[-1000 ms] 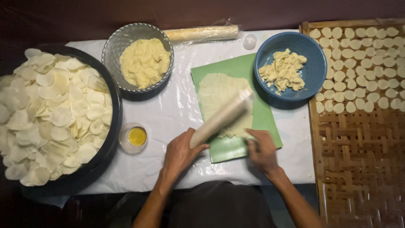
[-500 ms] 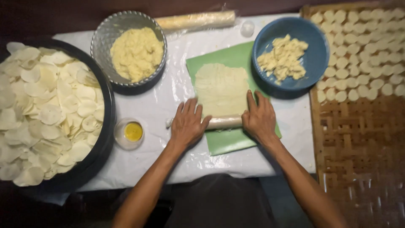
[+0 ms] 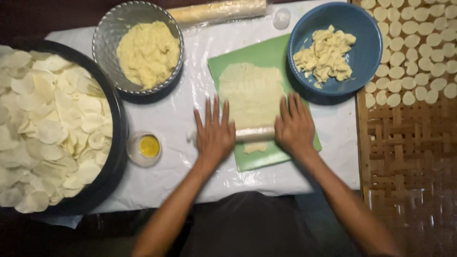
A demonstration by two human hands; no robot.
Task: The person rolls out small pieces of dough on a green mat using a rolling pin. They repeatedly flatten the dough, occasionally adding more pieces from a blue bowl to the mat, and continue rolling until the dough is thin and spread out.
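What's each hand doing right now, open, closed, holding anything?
Left hand: open, palm flat on the rolling pin, no closed grip.
Right hand: open, palm flat on the same pin, over the dough sheet.

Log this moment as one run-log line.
left hand: flat on rolling pin | right hand: flat on it | pin: across dough sheet | sheet: on green board

head-worn camera, looking straight down, close above table (image 3: 190, 104)
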